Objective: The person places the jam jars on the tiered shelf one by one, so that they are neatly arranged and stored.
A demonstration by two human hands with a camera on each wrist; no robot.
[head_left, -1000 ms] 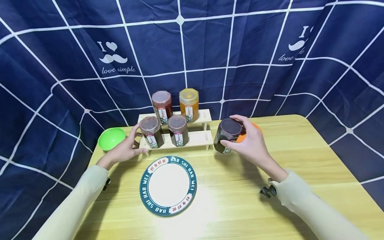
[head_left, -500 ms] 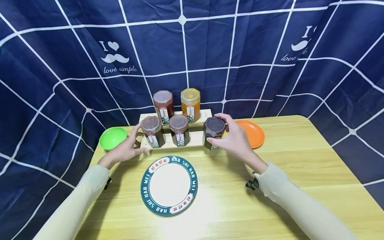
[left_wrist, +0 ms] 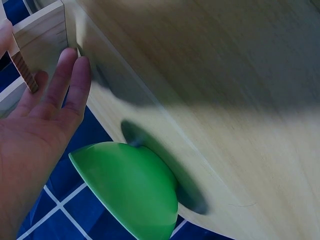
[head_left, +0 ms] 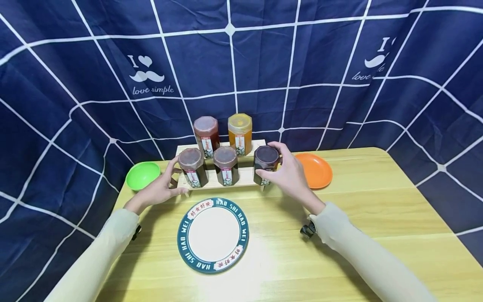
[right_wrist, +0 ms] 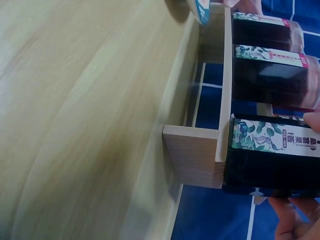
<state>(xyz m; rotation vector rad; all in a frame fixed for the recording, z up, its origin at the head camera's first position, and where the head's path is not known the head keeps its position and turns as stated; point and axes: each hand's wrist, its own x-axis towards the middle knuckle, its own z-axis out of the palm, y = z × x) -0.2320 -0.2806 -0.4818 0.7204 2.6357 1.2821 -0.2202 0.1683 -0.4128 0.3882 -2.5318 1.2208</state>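
Note:
In the head view, a two-tier wooden rack (head_left: pixel 245 178) stands at the back of the table. My right hand (head_left: pixel 288 174) grips a dark jar (head_left: pixel 266 155), thumb in front and fingers behind, at the right end of the lower tier. The right wrist view has this dark jar's base right at the shelf board (right_wrist: pixel 224 100). My left hand (head_left: pixel 160 186) holds the rack's left end, thumb at the front and fingers behind. Two brown jars with pale lids (head_left: pixel 192 167) stand left of the dark one. A red jar (head_left: pixel 206 134) and a yellow jar (head_left: pixel 240 132) occupy the upper tier.
A white plate with a teal rim (head_left: pixel 181 235) lies in front of the rack. To the left sits a green bowl (head_left: pixel 141 175), close by my left wrist. Behind my right hand is an orange plate (head_left: pixel 317 170). A blue checked cloth (head_left: pixel 264 63) hangs behind the table.
My right hand has carried the dark jar leftward from beside the rack to the lower tier's right end, uncovering the orange plate. My left hand has stayed at the rack's left end.

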